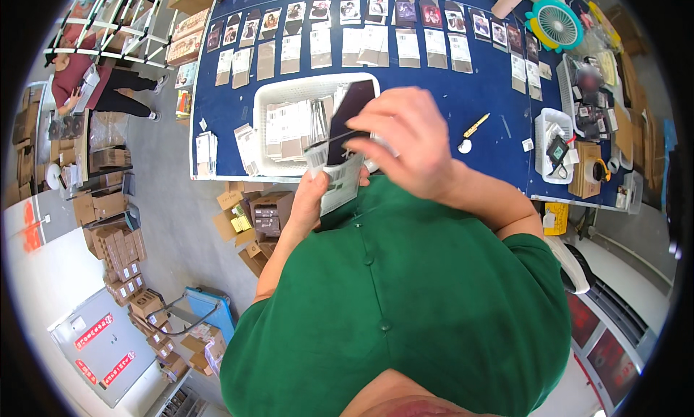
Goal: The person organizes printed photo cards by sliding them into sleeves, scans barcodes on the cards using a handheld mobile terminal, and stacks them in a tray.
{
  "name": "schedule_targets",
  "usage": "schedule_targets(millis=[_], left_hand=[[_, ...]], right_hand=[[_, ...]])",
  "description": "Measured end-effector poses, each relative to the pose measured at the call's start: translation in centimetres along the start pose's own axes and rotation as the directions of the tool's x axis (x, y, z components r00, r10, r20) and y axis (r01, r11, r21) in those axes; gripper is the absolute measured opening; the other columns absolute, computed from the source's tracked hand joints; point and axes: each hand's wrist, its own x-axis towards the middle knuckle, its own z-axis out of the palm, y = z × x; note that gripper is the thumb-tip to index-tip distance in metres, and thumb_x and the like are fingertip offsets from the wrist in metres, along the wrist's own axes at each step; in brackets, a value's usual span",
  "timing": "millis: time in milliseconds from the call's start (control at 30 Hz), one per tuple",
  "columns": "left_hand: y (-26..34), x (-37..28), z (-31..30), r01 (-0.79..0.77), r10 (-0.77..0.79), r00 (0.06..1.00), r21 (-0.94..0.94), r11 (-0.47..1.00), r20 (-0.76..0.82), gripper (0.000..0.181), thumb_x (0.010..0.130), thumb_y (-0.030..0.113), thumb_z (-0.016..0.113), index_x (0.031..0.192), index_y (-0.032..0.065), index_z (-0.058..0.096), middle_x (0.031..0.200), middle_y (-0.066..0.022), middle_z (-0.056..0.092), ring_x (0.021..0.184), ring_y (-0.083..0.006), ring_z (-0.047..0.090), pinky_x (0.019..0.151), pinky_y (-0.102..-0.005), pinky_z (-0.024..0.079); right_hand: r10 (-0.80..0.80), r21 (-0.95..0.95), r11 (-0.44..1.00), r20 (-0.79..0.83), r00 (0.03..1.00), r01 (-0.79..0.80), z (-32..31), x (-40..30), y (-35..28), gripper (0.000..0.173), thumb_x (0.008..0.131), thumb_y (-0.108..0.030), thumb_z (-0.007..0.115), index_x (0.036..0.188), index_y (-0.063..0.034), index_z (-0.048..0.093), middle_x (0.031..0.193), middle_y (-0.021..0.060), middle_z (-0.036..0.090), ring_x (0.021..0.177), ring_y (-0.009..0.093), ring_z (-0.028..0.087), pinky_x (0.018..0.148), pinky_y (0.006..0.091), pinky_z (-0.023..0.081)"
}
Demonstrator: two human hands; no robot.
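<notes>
My left hand (312, 197) grips a clear plastic sleeve (339, 183) that bears a printed white label, close to my chest. A dark, flat card or envelope (351, 110) stands tilted with its lower end at the sleeve's mouth; how far it reaches inside is hard to tell. My right hand (406, 137) has its thumb and fingertips pinched at the right edge of the dark piece, where a thin dark edge also shows. Behind both hands sits a white plastic basket (262, 94) holding many labelled sleeves (290, 127).
Rows of picture cards (349, 7) and labelled sleeves (407, 45) cover the blue table (233, 105). On the right are a yellow cutter knife (477, 125), a small white basket (542, 167), a tape roll (600, 171) and a teal fan (558, 23). Another person (81, 83) stands far left.
</notes>
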Motion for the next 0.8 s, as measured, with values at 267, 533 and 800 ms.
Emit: schedule_targets(millis=[267, 533, 800], left_hand=[[-0.8, -0.9, 0.5, -0.015, 0.014, 1.000, 0.048, 0.999, 0.013, 0.061, 0.089, 0.045, 0.066, 0.124, -0.0045, 0.057, 0.119, -0.0140, 0.062, 0.097, -0.0184, 0.061, 0.086, -0.0323, 0.049], [-1.4, -1.7, 1.9, -0.112, 0.113, 0.993, 0.049, 0.993, -0.027, 0.048, 0.092, 0.037, 0.065, 0.120, -0.0023, 0.061, 0.121, -0.0129, 0.062, 0.097, -0.0187, 0.060, 0.086, -0.0347, 0.048], [-1.9, -2.2, 1.0, -0.127, 0.135, 0.990, 0.167, 0.978, -0.038, 0.036, 0.094, 0.025, 0.064, 0.119, -0.0010, 0.061, 0.107, -0.0085, 0.065, 0.095, -0.0159, 0.060, 0.086, -0.0327, 0.047]], right_hand=[[0.236, 0.243, 0.932, 0.150, 0.960, -0.268, 1.1, -2.4, -1.1, 0.035, 0.068, -0.012, 0.083, 0.095, -0.0020, 0.063, 0.095, 0.0102, 0.060, 0.086, 0.027, 0.058, 0.071, 0.0351, 0.048], [0.241, 0.332, 0.875, 0.333, 0.912, -0.352, 0.0, -2.7, -1.0, 0.031, 0.069, -0.015, 0.084, 0.083, -0.0047, 0.059, 0.083, 0.0050, 0.056, 0.080, 0.023, 0.054, 0.072, 0.0334, 0.042], [0.227, 0.319, 0.864, 0.444, 0.867, -0.390, -1.1, -2.7, -0.9, 0.026, 0.074, -0.020, 0.080, 0.079, -0.0079, 0.058, 0.086, 0.0028, 0.059, 0.083, 0.021, 0.057, 0.074, 0.0339, 0.039]])
